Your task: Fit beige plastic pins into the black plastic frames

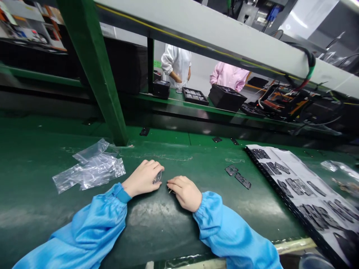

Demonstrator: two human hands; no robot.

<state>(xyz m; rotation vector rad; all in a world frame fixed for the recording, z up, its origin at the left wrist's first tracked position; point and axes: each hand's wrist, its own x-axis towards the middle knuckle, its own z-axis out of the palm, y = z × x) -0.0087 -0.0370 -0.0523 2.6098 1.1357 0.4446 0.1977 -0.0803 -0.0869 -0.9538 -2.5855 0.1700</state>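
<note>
My left hand [145, 178], in a blue sleeve, is curled round a small clear plastic bag [157, 177] that shows between thumb and fingers. Just to its right, my right hand [185, 192] is closed, palm down, with small thin yellowish pieces [170, 190] showing under its fingertips; most of what it holds is hidden. A gap separates the two hands. Left of my left hand lies a loose pile of clear plastic bags [97, 168]. Two flat black parts [242, 181] rest on the green table [157, 231] to the right of my right hand.
A black tray [280, 198] lined with white sheet holds several black parts at the right. A green post [98, 74] rises at the back left. Small black pieces [144, 131] lie along the table's back. Behind the shelf with stacked trays [227, 98] stand two people.
</note>
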